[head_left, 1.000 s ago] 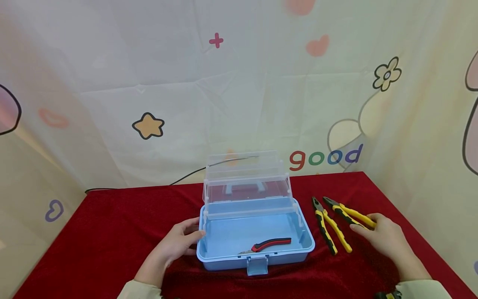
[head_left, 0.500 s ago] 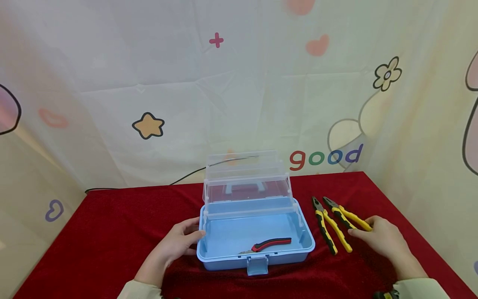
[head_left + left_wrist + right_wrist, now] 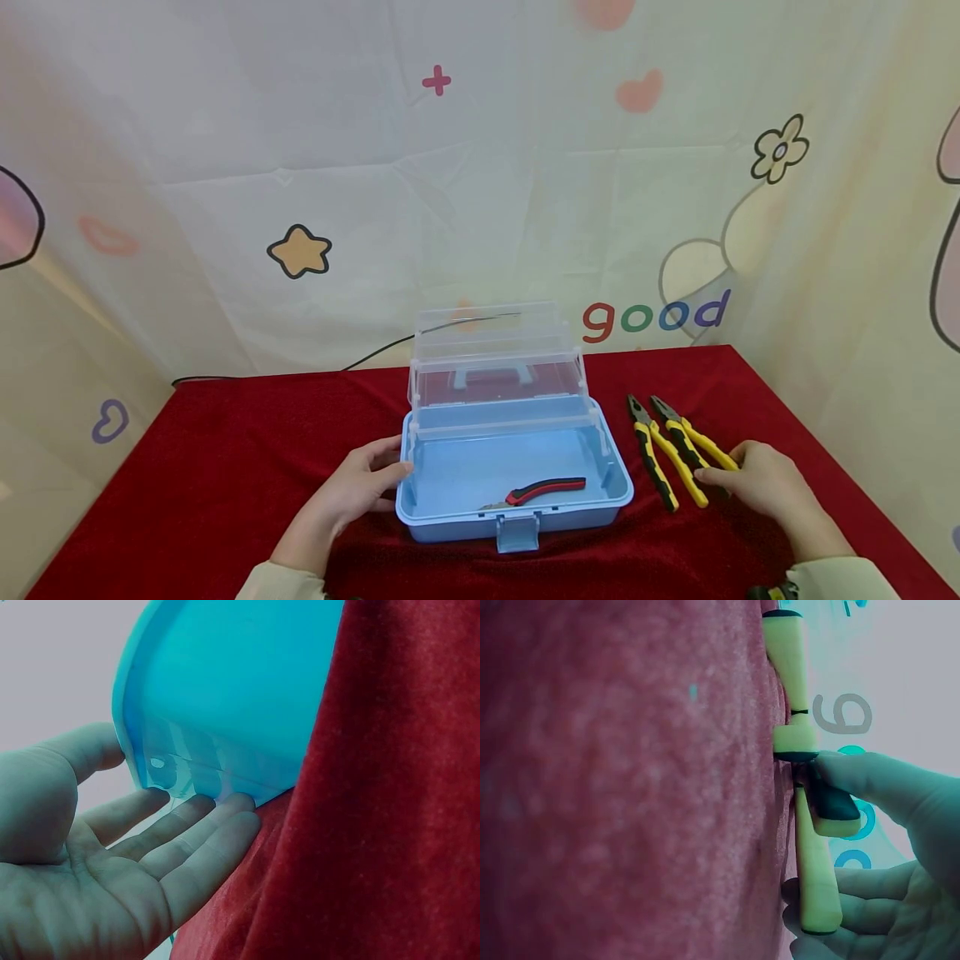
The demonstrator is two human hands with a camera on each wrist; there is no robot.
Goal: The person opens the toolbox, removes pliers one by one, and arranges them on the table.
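Note:
A light blue toolbox (image 3: 517,467) stands mid-table with its clear lid raised. At its left end my left hand (image 3: 358,487) holds it, thumb over the rim (image 3: 120,712) and extended fingers against the outer wall. Red-and-black-handled pliers (image 3: 543,489) lie inside near the front wall. Right of the box lie two yellow-and-black pliers, handles toward me. My right hand (image 3: 765,483) grips the handles of the rightmost pliers (image 3: 681,427); in the right wrist view my thumb is on the black handle (image 3: 832,796), fingers around the yellow one (image 3: 819,862). The other pliers (image 3: 660,454) lie close at its left.
A dark red cloth (image 3: 247,467) covers the table. The clear lid (image 3: 498,379) stands up at the back of the box, and the latch (image 3: 517,533) hangs at its front. A patterned curtain (image 3: 480,167) closes off the back; a black cable (image 3: 382,350) runs before it.
My right hand has moved a little left and toward me, swinging the handles of the rightmost pliers toward the other pair. The left hand and toolbox stay put.

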